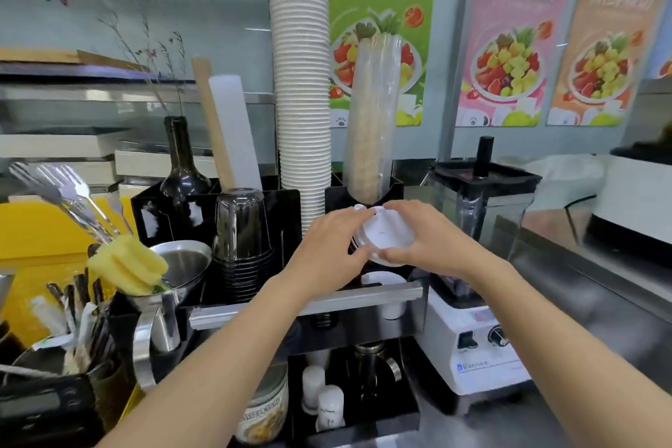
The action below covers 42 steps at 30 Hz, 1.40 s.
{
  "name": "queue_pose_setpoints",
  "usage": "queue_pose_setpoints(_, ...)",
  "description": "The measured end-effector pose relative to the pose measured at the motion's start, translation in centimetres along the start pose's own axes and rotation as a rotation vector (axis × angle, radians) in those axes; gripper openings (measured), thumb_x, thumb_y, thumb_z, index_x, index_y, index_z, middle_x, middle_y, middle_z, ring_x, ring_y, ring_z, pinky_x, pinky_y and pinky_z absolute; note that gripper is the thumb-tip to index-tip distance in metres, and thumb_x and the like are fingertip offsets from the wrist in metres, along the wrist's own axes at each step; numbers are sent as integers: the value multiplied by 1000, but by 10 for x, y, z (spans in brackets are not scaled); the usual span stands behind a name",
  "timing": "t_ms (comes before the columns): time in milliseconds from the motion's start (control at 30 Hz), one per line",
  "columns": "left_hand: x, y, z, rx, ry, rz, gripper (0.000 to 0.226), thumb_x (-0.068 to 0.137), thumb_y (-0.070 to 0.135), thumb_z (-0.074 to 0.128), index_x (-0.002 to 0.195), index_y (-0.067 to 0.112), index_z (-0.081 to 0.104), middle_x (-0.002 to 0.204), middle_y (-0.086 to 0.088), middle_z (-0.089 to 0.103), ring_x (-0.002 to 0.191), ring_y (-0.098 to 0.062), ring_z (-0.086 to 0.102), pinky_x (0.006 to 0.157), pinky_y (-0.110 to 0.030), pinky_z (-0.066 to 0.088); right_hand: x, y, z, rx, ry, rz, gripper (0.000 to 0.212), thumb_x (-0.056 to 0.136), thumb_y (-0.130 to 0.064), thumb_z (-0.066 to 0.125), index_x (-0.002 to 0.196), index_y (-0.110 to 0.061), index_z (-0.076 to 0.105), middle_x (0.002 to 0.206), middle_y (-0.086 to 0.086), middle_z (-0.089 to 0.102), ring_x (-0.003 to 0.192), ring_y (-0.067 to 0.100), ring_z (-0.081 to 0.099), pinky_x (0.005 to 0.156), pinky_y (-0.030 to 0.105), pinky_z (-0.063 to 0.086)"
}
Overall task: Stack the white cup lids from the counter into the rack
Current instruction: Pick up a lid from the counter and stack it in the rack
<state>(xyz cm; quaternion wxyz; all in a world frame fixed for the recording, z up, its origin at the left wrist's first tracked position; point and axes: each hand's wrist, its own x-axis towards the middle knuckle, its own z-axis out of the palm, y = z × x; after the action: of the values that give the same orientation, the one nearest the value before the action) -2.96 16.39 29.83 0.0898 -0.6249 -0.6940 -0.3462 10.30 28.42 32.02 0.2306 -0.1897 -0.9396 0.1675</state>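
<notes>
A stack of white cup lids (385,235) is held tilted between both hands, just above the right front compartment of the black rack (291,204). My left hand (332,247) grips the stack's left edge and my right hand (422,240) grips its right side. Another white lid (381,278) lies below them inside that compartment. How many lids are in the held stack is unclear.
A tall stack of white paper cups (302,98) and a sleeve of clear cups (371,120) rise behind the hands. Dark plastic cups (242,240) stand left. A blender (476,265) is right. A metal funnel (174,273), forks (62,189) and bottle (180,164) crowd the left.
</notes>
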Motion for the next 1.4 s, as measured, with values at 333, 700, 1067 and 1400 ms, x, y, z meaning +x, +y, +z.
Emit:
queue_pose_setpoints(333,22,-23,36,346,-267,14,42,90,20,38,131,13,38,135,-6,49,138,-19,23,115,-39,-4,40,21,16,-333,-429,115,72,69,-46,63,131,-21,36,113,0,43,96,22,51,74,34,46)
queue_pose_setpoints(700,40,-20,50,555,-662,-81,29,83,16,36,101,8,57,122,-13,55,128,-23,29,113,-49,-8,67,9,31,-480,-811,186,52,74,-26,64,123,-15,50,92,2,59,85,22,56,65,29,43)
queue_pose_setpoints(1067,46,-13,52,607,-800,-154,33,84,16,33,106,10,56,123,-12,51,129,-25,22,112,-48,1,74,25,54,-618,-856,134,38,74,-6,59,111,-14,53,97,12,62,85,28,59,78,41,51)
queue_pose_setpoints(1400,-4,-15,32,381,-152,61,48,91,38,41,133,15,43,142,-4,45,132,-18,34,113,-34,14,39,20,17,-220,-436,123,73,74,-25,71,138,-24,34,135,3,48,115,25,52,95,36,45)
